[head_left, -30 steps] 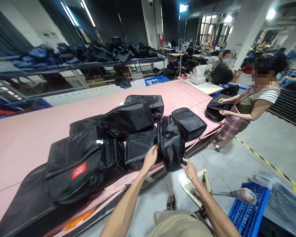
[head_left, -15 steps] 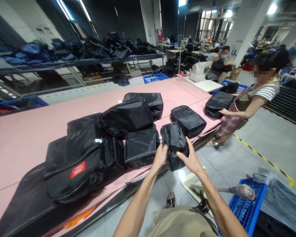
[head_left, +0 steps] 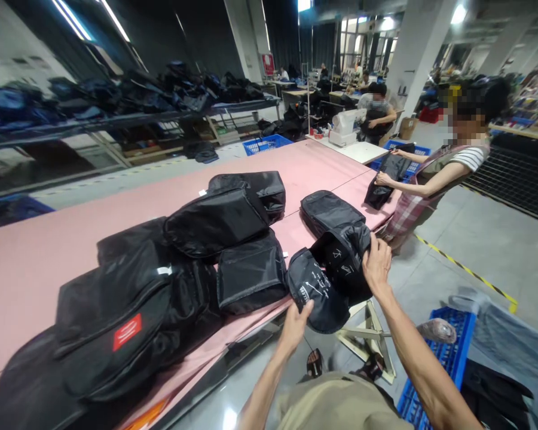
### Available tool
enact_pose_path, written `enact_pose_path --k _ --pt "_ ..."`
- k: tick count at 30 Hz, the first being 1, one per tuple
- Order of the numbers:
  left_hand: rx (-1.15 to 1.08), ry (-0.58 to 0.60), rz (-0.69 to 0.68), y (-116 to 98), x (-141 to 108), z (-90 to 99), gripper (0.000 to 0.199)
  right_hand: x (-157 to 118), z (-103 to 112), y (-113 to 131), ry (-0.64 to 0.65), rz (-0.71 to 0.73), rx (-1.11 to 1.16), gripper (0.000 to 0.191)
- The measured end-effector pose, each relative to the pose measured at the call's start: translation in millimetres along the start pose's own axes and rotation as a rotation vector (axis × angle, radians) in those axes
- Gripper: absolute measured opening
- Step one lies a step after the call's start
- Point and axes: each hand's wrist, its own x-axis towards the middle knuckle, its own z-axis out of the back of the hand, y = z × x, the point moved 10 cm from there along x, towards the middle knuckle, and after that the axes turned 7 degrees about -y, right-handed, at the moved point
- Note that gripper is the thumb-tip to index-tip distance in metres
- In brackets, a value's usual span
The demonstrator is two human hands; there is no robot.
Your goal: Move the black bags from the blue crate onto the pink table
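Note:
I hold a black bag (head_left: 329, 278) open at the near edge of the pink table (head_left: 72, 239), its dark lining with white chalk marks showing. My left hand (head_left: 298, 319) grips the lower flap of the bag. My right hand (head_left: 376, 266) grips its upper right side. Several other black bags lie on the table: a closed one (head_left: 327, 209) just behind, a square one (head_left: 251, 272) to the left, and a large one with a red label (head_left: 125, 331) nearer left.
A co-worker (head_left: 452, 173) stands at the table's right end handling a black bag (head_left: 385, 179). A blue crate (head_left: 434, 364) and a wooden stool (head_left: 367, 334) sit on the floor by my legs. Shelves of bags (head_left: 116, 101) line the back.
The bag went from bunched up between my hands to pulled open, lining outward. My left hand dropped to the lower flap, my right rose to the top. The co-worker lifted her bag.

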Motion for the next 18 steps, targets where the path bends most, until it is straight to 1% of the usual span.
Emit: enact_pose_path --k 3,4,7,8,9,10,12,13,15,16,18 --pt "0.040 0.101 -0.065 -39 -8 -43.4 0.061 -36 -12 -7 0.093 0.002 0.078 0.059" --pt "0.050 0.130 -0.083 -50 -10 -55.6 0.060 -49 -16 -12 0.120 -0.014 0.101 0.062" --pt "0.047 0.237 -0.113 -75 -20 -88.4 0.057 -82 -22 -38 0.192 -0.067 0.086 0.086" --pt "0.048 0.277 -0.113 -80 -26 -97.4 0.057 -91 -23 -49 0.229 -0.086 0.056 0.087" --pt "0.053 0.321 -0.110 -84 -33 -105.2 0.057 -98 -23 -62 0.275 -0.116 0.017 0.080" --pt "0.061 0.365 -0.110 -86 -42 -110.9 0.056 -105 -23 -78 0.327 -0.166 -0.029 0.069" --pt "0.099 0.445 -0.110 -85 -63 -114.3 0.056 -112 -15 -116 0.409 -0.330 -0.123 0.053" --pt "0.139 0.482 -0.106 -82 -74 -112.1 0.055 -113 -7 -135 0.419 -0.421 -0.164 0.050" --pt "0.247 0.566 -0.086 -69 -94 -102.6 0.056 -107 13 -166 0.385 -0.558 -0.216 0.052" --pt "0.297 0.600 -0.070 -61 -102 -95.7 0.058 -101 22 -177 0.355 -0.598 -0.228 0.054" --pt "0.320 0.645 -0.036 -47 -111 -81.1 0.059 -88 34 -193 0.313 -0.642 -0.236 0.055"
